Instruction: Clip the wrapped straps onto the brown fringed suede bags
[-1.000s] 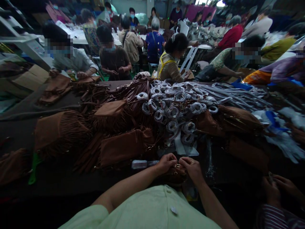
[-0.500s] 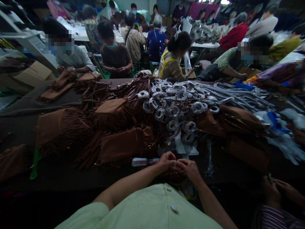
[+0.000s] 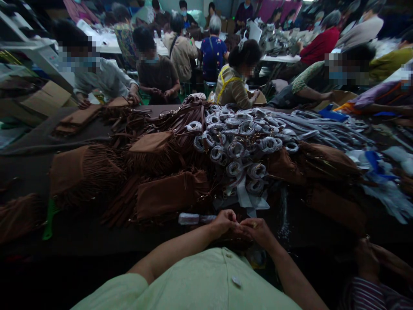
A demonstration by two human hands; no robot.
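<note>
My left hand (image 3: 225, 222) and my right hand (image 3: 258, 230) meet at the table's front edge, before my chest. The fingertips of both are pinched together, almost touching. What sits between them is too small and dark to name. Under the hands lies something brown with a small metal ring, mostly hidden. Left of my left wrist is a flat plastic-wrapped bundle (image 3: 189, 218). Just beyond the hands are coiled straps wrapped in clear plastic (image 3: 235, 168) and loose plastic pieces (image 3: 244, 194). A brown fringed bag (image 3: 166, 196) lies to the left.
More brown fringed bags (image 3: 69, 170) and a green plastic tool (image 3: 49, 219) occupy the left side. Long wrapped straps (image 3: 319, 125) spread at the far right, near plastic bags (image 3: 383, 193). A co-worker's hands (image 3: 371, 258) are close at my right; several people sit across the table.
My hands stay together, with slightly shifted fingers and a small move downward. Across the table at left, a person's hands have spread apart over the brown bags.
</note>
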